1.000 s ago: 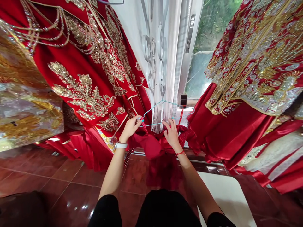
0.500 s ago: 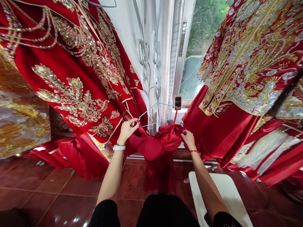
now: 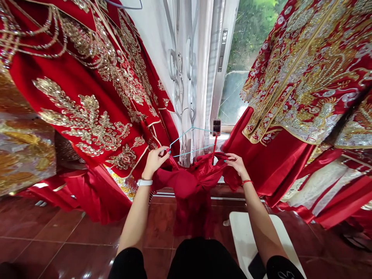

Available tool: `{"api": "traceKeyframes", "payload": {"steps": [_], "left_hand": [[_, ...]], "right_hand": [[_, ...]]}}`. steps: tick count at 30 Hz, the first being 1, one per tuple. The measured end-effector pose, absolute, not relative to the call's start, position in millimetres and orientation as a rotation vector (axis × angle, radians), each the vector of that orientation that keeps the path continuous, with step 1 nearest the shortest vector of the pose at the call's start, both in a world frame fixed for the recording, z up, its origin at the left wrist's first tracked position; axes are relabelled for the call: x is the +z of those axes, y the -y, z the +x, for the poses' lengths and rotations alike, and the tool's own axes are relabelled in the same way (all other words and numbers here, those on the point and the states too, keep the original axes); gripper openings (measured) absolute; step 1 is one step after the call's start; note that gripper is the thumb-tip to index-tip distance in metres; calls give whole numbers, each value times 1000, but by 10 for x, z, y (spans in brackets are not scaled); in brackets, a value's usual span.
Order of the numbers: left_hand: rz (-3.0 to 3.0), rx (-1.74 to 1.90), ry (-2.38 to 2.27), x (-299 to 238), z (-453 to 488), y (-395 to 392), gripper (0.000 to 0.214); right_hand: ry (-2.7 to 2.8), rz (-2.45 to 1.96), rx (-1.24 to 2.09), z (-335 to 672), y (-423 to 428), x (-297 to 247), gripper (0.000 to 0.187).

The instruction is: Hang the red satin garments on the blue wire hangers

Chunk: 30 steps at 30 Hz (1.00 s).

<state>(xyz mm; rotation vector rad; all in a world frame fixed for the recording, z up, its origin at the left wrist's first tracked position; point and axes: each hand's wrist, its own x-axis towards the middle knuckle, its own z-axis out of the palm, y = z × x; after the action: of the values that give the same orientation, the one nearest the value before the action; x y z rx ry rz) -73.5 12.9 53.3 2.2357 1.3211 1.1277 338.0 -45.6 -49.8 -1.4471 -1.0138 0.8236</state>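
A red dress [image 3: 186,186] hangs in front of me on a thin light-blue wire hanger [image 3: 180,138]. My left hand [image 3: 157,159] is closed at the hanger's left end, pinching the dress's shoulder strap there. On the other side, my right hand [image 3: 236,162] pinches the dress's right shoulder edge between thumb and fingers. From the dress rises a red cord with a tag [image 3: 216,127] at its top, its face blurred. Behind the tag, the right arm of the hanger is partly hidden.
Red garments with gold beading [image 3: 87,112] hang close on the left. An embroidered red and gold jacket [image 3: 293,85] hangs on the right. Behind are a white scrolled metal rack [image 3: 190,81] and a window [image 3: 241,77]. A white stool [image 3: 241,236] with a dark object stands below my right arm.
My right hand has shifted slightly right and its fingers have straightened, pulling the dress's right edge outward. My left hand keeps its grip at the hanger's end.
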Motion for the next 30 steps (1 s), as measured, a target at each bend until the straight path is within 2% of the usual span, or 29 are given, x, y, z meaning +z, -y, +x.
{"api": "traceKeyframes", "payload": {"steps": [5,7,9,12,15,21,30], "left_hand": [[2228,1133,-1317,521,-737,-129,34],[2232,1141,-1318,527,-738,-119,34],[2234,1144,-1325,537,-737,-106,33],[2229,1137,-1332,545,-725,-86,33],[2227,1136,-1322,531,-698,-76,32],[2231,1145,-1305,500,-646,-70,30],[2262,1118,-1300,489,-633,-83,31]], "right_hand": [[1169,-1750,275,3497,365,-408,31],[1119,-1761,288,3566,285,-307,33],[1004,-1693,450,3631,185,-176,35],[891,-1530,566,3692,36,42,52],[1005,-1459,346,3703,-52,250,69],[1438,-1543,-137,3701,-100,591,64],[1588,-1475,-269,3446,-160,922,64]]}}
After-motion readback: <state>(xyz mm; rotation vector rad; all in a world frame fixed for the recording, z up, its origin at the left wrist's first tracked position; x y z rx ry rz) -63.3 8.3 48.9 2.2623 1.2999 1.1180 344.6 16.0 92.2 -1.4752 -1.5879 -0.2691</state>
